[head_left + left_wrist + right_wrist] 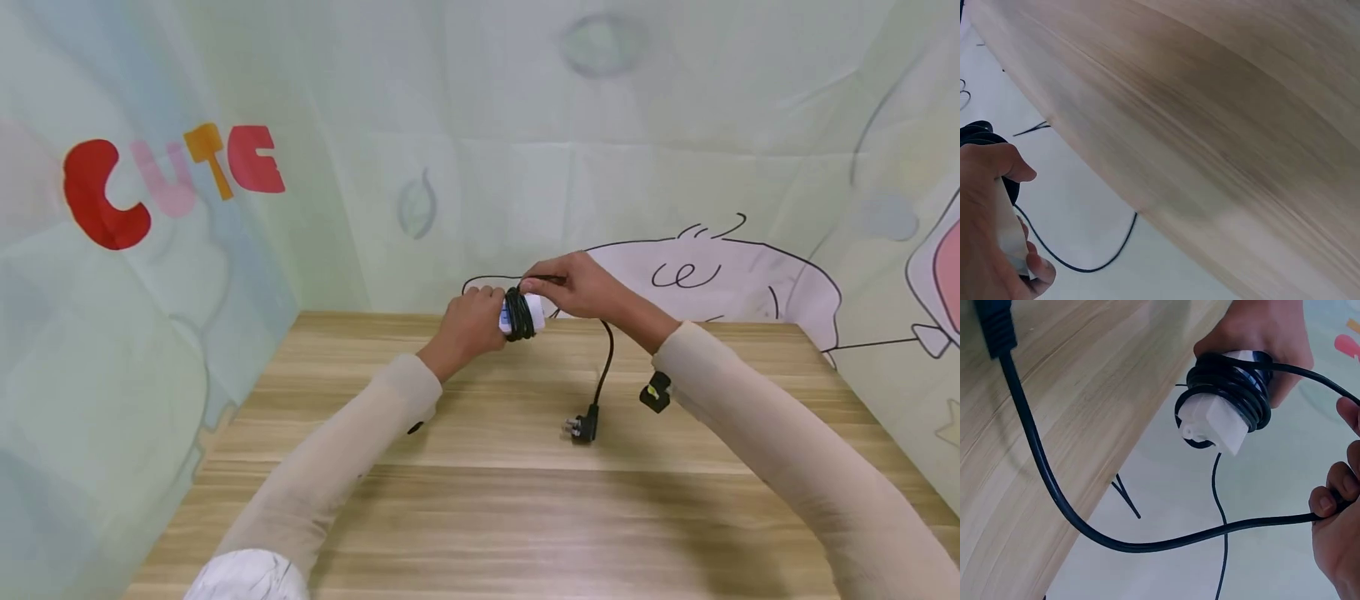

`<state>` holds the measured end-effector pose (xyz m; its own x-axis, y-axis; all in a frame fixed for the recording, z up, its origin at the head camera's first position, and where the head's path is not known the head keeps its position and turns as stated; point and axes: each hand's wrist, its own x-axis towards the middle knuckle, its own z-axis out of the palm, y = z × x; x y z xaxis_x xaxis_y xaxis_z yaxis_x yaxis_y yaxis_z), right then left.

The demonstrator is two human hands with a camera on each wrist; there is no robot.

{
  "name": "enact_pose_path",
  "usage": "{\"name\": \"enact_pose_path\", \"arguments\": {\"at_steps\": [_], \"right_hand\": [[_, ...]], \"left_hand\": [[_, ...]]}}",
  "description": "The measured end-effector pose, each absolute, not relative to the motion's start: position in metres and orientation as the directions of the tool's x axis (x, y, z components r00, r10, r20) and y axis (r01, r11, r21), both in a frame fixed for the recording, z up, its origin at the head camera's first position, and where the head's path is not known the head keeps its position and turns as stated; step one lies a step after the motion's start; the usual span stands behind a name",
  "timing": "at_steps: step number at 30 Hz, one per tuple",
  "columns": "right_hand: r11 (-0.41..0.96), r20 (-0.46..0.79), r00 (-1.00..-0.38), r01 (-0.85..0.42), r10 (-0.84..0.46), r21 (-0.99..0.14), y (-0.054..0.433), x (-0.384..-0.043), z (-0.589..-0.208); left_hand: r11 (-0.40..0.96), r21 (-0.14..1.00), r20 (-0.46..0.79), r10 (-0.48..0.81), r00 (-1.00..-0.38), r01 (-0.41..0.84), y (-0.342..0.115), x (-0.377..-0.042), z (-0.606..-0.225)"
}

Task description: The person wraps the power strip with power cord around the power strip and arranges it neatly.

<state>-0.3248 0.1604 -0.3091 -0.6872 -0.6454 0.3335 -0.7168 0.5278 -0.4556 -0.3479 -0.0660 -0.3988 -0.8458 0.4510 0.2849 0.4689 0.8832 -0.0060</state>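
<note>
My left hand (472,321) grips a white block-shaped device (1216,422) above the far edge of the table. Several turns of black cord (519,315) are wound tightly around its middle. Close on the right, my right hand (585,283) pinches the free length of that cord, its fingers curled round it in the right wrist view. From this hand the cord hangs down to a black plug (585,427) with metal prongs, which appears low over the tabletop. In the left wrist view, the left thumb lies against the coil, and the palm covers much of the device (1011,234).
The wood-grain table (450,517) stretches beneath both arms. A pale printed cloth (465,192) with drawings and colourful letters hangs behind the table and along its sides. A small black wrist-worn piece (656,392) sits under the right sleeve.
</note>
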Motion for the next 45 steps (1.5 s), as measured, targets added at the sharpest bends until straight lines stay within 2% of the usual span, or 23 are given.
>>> {"name": "enact_pose_path", "arguments": {"at_steps": [9, 17, 21, 28, 32, 36, 42, 45], "right_hand": [[0.612, 0.380, -0.763, -0.647, -0.523, -0.455, 0.152, -0.338, -0.312], [0.719, 0.368, -0.853, -0.514, -0.370, -0.468, 0.156, -0.357, -0.326], [0.706, 0.361, -0.882, -0.462, -0.303, -0.536, 0.159, -0.366, -0.339], [0.586, 0.263, -0.950, -0.310, -0.167, -0.749, 0.166, -0.372, -0.362], [0.420, 0.174, -0.971, -0.229, -0.165, -0.878, 0.168, -0.371, -0.373], [0.335, 0.089, -0.972, -0.159, -0.215, -0.929, 0.172, -0.368, -0.383], [0.369, -0.002, -0.962, -0.103, -0.272, -0.924, 0.175, -0.360, -0.392], [0.469, -0.048, -0.962, -0.087, -0.268, -0.879, 0.170, -0.353, -0.395]], "left_hand": [[0.830, -0.019, 0.275, 0.540, -0.796, 0.557, -0.054, -0.335, -0.387], [0.787, -0.048, 0.332, 0.593, -0.734, 0.614, -0.053, -0.335, -0.379], [0.768, -0.024, 0.373, 0.601, -0.707, 0.640, -0.053, -0.336, -0.378], [0.755, 0.026, 0.437, 0.581, -0.686, 0.656, -0.051, -0.338, -0.376], [0.743, 0.069, 0.470, 0.565, -0.678, 0.666, -0.049, -0.339, -0.374], [0.739, 0.113, 0.476, 0.546, -0.690, 0.664, -0.049, -0.340, -0.374], [0.763, 0.159, 0.478, 0.496, -0.725, 0.627, -0.047, -0.342, -0.371], [0.769, 0.180, 0.498, 0.467, -0.731, 0.613, -0.045, -0.344, -0.367]]}}
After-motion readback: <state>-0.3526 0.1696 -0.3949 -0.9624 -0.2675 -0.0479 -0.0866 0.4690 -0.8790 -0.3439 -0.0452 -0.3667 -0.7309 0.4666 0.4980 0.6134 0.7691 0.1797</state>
